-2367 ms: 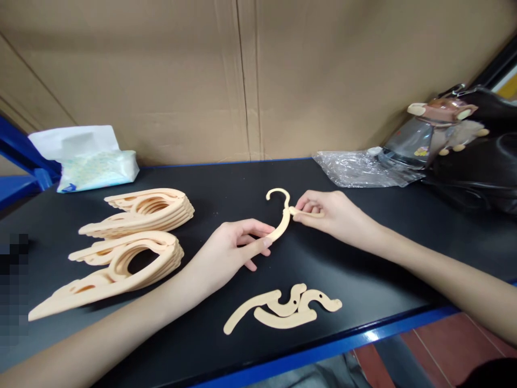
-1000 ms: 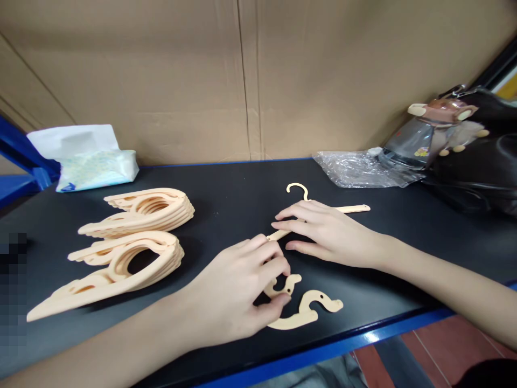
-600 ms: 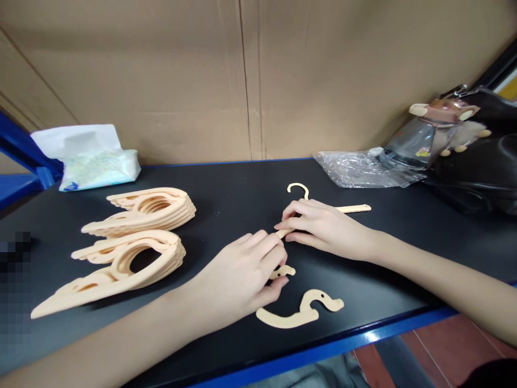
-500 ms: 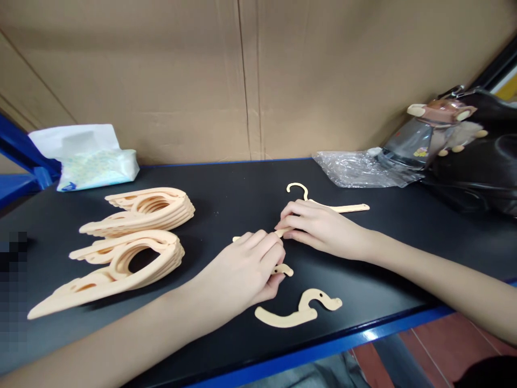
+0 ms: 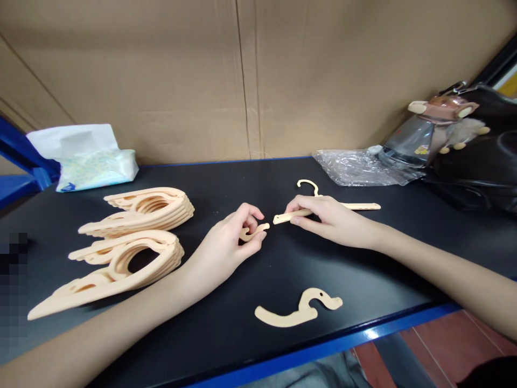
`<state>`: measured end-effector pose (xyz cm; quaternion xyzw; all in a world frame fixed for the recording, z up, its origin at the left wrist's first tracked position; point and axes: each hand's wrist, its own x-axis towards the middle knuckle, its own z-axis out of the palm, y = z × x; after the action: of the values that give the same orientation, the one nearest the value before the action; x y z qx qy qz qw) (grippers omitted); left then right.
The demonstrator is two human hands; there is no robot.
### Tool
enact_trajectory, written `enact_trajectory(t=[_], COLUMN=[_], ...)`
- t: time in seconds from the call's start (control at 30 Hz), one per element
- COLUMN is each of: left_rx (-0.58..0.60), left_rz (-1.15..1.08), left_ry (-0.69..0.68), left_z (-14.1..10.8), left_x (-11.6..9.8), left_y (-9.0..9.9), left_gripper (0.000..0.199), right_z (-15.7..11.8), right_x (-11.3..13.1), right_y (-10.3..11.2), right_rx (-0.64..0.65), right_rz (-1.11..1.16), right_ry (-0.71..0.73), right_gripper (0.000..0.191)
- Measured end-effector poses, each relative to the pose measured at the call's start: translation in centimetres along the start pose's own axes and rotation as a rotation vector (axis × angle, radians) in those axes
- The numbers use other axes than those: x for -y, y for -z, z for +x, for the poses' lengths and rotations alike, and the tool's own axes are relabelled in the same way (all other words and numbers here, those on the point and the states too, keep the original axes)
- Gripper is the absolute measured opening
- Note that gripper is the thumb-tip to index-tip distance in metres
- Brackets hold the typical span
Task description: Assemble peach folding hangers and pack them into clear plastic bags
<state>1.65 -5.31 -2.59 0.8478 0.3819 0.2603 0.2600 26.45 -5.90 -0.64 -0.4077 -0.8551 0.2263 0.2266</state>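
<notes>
Cream hanger (image 5: 286,216) — hooked, arms spread, held | curved cream piece (image 5: 257,231) — held, tip near hanger's end

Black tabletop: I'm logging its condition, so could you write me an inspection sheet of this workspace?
Surface: black tabletop, a few pale specks.
Work pieces: hooked hanger, small curved piece, wavy piece, rear stack and front stack, all cream-coloured.
Clutter: tissue pack, clear plastic, bottle, black bag.
Hands: left hand holds the small curved piece; right hand the hooked hanger.
Cables: nothing seen.
Surroundings: brown cardboard behind, reddish floor tiles lower right.
</notes>
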Motion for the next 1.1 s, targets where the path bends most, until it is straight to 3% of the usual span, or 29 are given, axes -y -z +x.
enact_trajectory(t=[0.23, 0.53, 0.8, 1.1], left_rx=[-0.009, 0.024, 0.059, 0.109], left_rz=[-0.099, -0.158, -0.021, 0.240], left_ry=[0.098, 0.109, 0.081, 0.040], left_z=[0.2, 0.3, 0.0, 0.1], left_x=[-0.8, -0.8, -1.2, -1.6], left_y=[0.3, 0.3, 0.1, -0.3], left_gripper=[0.008, 0.011, 0.021, 0.023], right_z=[0.1, 0.1, 0.2, 0.3], right_x=[0.2, 0.0, -0.5, 0.1], right_y=[-0.4, -0.8, -1.2, -1.5], right_rx=[0.041, 0.012, -0.003, 0.046], right_rz=[0.065, 0.131, 0.311, 0.276], right_ry=[-0.043, -0.059, -0.111, -0.071], right_gripper=[0.013, 0.011, 0.020, 0.017])
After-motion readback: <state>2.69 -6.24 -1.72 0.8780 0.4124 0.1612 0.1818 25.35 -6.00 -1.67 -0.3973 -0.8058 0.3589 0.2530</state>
